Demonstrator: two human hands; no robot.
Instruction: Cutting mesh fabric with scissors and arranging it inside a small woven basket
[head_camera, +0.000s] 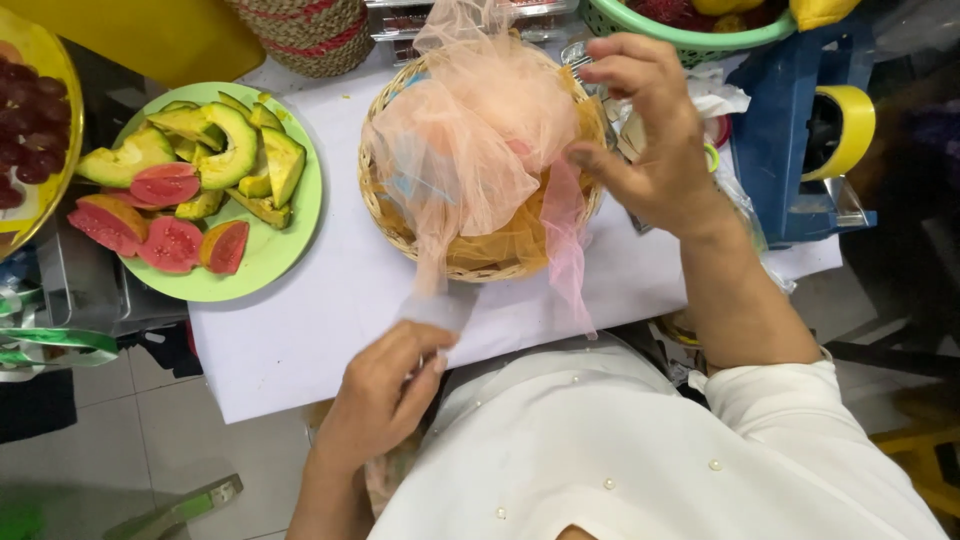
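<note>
The left hand (385, 390) has its grip pinched tight on the tail end of a sheer peach tulle net (480, 150), thumb and fingers clenched around the gathered fabric just off the near edge of the table (320, 330). From that grip the net runs as one taut strand away from the person, its long axis pointing up and slightly rightward to a round wicker basket (385, 215), where it spreads wide and bunches over the top. The right hand (650, 130) sits at the far right side of the basket, fingers curled and half open, thumb and fingertips pinching the net's edge there. The fabric is thin and see-through, pale peach with a pinker fold hanging down beside the strand, and something orange-yellow shows through it inside the basket. Well left of the left grip lies a green plate (285, 250) carrying cut avocado pieces (235, 150) and pink guava pieces (165, 215). Beyond the right hand stands a blue tape dispenser (790, 150) with a yellow roll.
</note>
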